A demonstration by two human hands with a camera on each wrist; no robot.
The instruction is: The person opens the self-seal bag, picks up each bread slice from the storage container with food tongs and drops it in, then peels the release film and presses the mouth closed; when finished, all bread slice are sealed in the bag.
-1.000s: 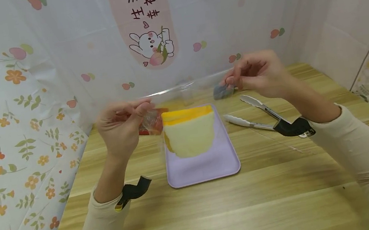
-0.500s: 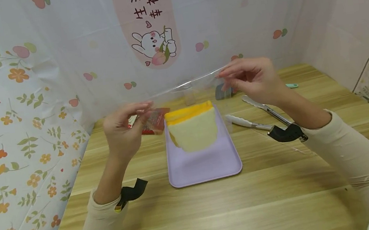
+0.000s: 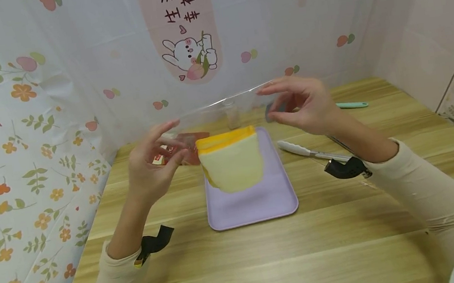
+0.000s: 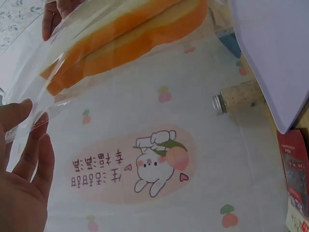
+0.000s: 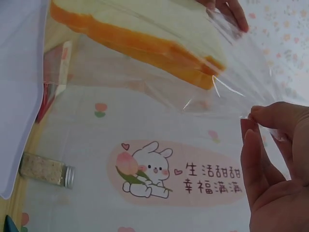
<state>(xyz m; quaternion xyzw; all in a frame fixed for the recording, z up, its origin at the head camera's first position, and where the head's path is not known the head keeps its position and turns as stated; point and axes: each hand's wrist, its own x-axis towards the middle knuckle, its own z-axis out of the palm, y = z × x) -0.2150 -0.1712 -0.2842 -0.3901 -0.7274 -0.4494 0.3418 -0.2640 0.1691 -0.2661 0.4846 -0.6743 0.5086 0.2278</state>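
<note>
Two thick bread slices [image 3: 234,164] with orange-yellow crusts hang in a clear plastic bag [image 5: 227,92], raised over a lilac tray [image 3: 252,209]. My left hand [image 3: 149,165] holds one upper corner of the bag, its fingers spread apart from the thumb in the head view. Opposite it, my right hand [image 3: 303,106] pinches the other corner between thumb and forefinger, seen plainly in the right wrist view. The bag's top edge stretches between both hands. Its thin film is hard to make out against the curtain in the head view.
Metal tongs [image 3: 296,148] with pale tips lie right of the tray, partly hidden by my right forearm. Behind stand a small glass jar [image 3: 231,115] and a red packet [image 3: 190,141]. A mint-green handle [image 3: 352,105] lies at the back right, near the printed curtain [image 3: 280,21].
My right hand has shifted slightly left, bringing the hands closer together. The left fingers have spread wider. The bagged bread has swung a little left over the tray.
</note>
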